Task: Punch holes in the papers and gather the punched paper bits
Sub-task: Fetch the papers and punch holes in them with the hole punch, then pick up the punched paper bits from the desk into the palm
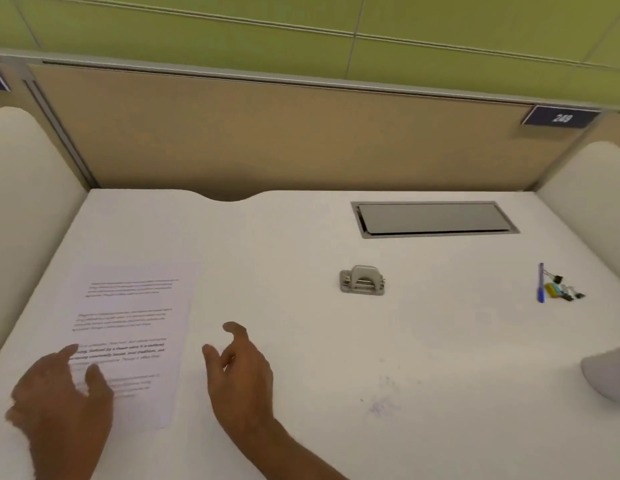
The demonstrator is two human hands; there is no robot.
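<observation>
Both hands empty and spread: left hand resting fingers-down on the printed papers, apparently to steady them, right hand hovering loosely curled just beside their right edge. Papers flat at the worktop's left; hole punch well apart toward the middle, untouched. No holes or paper bits visible yet.

The white desk carries a silver hole punch near its middle. Well left of the punch lies 1 printed paper sheet. Well right of it lie a blue pen and binder clips. Behind it sits a grey cable hatch.
</observation>
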